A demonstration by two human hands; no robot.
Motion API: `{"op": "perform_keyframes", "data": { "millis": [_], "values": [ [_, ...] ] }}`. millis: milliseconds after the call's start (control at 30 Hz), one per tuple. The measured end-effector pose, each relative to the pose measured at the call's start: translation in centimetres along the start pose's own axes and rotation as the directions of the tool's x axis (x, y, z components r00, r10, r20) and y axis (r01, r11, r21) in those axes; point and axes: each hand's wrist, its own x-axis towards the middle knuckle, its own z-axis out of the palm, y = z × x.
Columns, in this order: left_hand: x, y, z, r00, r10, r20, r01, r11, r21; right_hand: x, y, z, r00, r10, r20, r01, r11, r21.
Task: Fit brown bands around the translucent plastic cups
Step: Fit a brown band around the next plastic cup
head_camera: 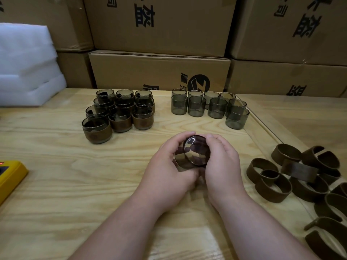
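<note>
Cup (195, 151) held between both hands over the middle of the wooden table (56, 184), tipped on its side so its round base faces up toward the person and its long axis runs away from them, mouth toward the left hand. The left hand (169, 171) curls around the lower wall and mouth end, thumb on top; the right hand (221, 166) wraps the right side, fingers bent over the base rim. Both grip it firmly, neither has slack. Whether a brown band already sits on it I can't quite tell, as the right palm hides that side; a darker strip may be there.

The loose bands (281, 177) lie in a heap to the right, nearer the right hand, so I'd guess that hand fetches while the left steadies. Bare cups (206, 107) stand in rows at the back right; banded cups (120, 115) cluster at the back left, well apart from the hands.

Behind the table, stacked cardboard boxes (159, 68), white foam sheets (28, 62) at the left, and a yellow device (9, 177) at the near left edge.
</note>
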Motion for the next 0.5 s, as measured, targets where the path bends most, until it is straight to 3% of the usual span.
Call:
{"op": "perform_keyframes", "data": {
  "millis": [500],
  "values": [
    [0.65, -0.69, -0.10, 0.996, -0.044, -0.073, 0.031, 0.985, -0.168, -0.03, -0.13, -0.34, 0.967, -0.078, 0.241, 0.068, 0.996, 0.051]
  ]
}}
